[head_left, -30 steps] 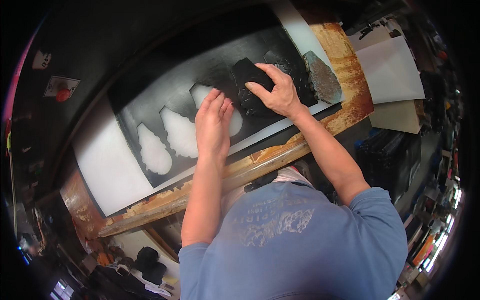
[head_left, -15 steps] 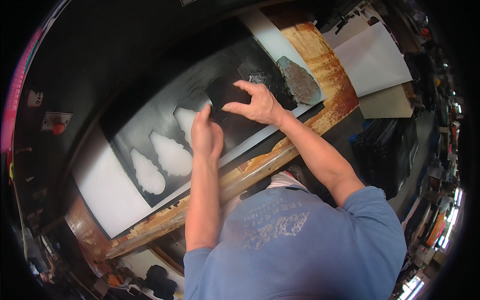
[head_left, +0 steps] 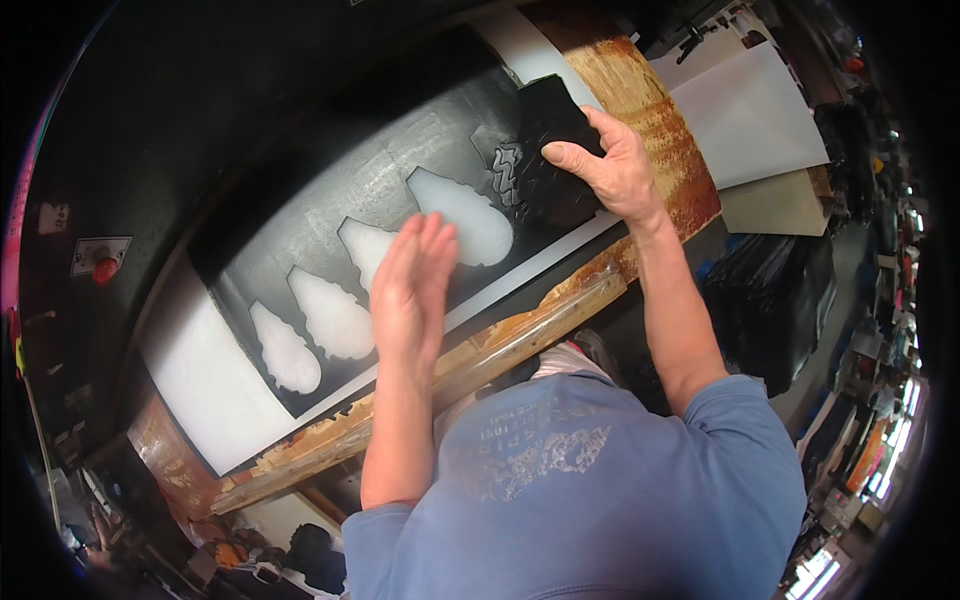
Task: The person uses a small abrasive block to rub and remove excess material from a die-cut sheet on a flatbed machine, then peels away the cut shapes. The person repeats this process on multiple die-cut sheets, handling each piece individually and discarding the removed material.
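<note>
A black sheet (head_left: 340, 220), like leather or rubber, lies on a white board with a row of several rounded, wavy-edged cutouts that narrow at the far end. In my right hand (head_left: 618, 165) is a dark cut-out piece (head_left: 558, 120), gripped between thumb and fingers above the sheet's right end. My left hand (head_left: 412, 285) is slightly blurred, with its fingers stretched out, over the near edge of a middle cutout (head_left: 362, 245). Between the largest cutout (head_left: 465, 215) and the held piece sits a small zigzag metal shape (head_left: 505, 170).
The white board (head_left: 205, 370) rests on a worn wooden surface (head_left: 650, 110) with a rounded front rail (head_left: 450, 385). Black machine housing with a red button (head_left: 105, 270) rises at the left. Pale sheets (head_left: 745, 115) and dark folded material (head_left: 770, 300) stand at the right.
My right hand has taken the dark piece out of the sheet and moved it right, baring a white cutout. The brownish-green piece there is now covered. My left hand stays near the middle.
</note>
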`<state>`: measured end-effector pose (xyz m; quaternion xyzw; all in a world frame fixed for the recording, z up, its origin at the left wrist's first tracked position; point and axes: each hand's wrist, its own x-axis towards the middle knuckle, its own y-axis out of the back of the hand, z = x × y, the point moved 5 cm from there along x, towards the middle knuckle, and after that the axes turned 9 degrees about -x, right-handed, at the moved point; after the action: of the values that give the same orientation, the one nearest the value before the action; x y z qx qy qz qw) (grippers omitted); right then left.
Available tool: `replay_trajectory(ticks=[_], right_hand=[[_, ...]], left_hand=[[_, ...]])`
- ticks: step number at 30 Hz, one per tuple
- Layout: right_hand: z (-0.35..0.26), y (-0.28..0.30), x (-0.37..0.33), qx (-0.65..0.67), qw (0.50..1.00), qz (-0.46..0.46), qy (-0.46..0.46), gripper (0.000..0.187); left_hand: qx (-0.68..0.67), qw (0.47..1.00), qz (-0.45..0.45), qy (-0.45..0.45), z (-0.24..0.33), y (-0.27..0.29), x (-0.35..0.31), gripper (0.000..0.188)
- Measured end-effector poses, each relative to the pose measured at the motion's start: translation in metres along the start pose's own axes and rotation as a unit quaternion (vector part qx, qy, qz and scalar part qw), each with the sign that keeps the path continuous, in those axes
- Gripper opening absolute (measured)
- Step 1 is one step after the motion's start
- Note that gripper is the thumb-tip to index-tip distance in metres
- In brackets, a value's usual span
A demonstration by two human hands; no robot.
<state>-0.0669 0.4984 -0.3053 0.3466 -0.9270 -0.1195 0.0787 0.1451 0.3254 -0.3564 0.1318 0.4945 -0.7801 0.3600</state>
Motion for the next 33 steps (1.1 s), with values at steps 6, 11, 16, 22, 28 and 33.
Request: replay_trajectory(ticks=[6, 11, 16, 22, 28, 33], right_hand=[[0.036, -0.004, 0.026, -0.283, 0.954, -0.098, 0.010, 0.052], [0.034, -0.009, 0.023, -0.308, 0.949, -0.057, 0.031, 0.046], [0.032, -0.010, 0.023, -0.268, 0.960, -0.078, 0.021, 0.043], [0.034, -0.011, 0.020, -0.286, 0.956, -0.041, 0.056, 0.047], [0.036, -0.012, 0.023, -0.324, 0.938, -0.021, 0.122, 0.057], [0.039, -0.010, 0.028, -0.265, 0.956, -0.041, 0.118, 0.068]], left_hand=[[-0.009, 0.998, -0.009, 0.062, -0.029, -0.029, 0.028, 0.051], [0.060, 0.995, -0.001, 0.077, -0.027, -0.036, 0.035, 0.051], [0.100, 0.994, -0.014, 0.041, -0.039, -0.045, 0.040, 0.048], [0.039, 0.999, -0.002, -0.024, -0.050, -0.042, 0.036, 0.048], [-0.051, 0.995, -0.082, -0.014, -0.075, -0.036, 0.071, 0.025], [-0.105, 0.985, -0.133, -0.008, -0.085, -0.040, 0.090, 0.013]])
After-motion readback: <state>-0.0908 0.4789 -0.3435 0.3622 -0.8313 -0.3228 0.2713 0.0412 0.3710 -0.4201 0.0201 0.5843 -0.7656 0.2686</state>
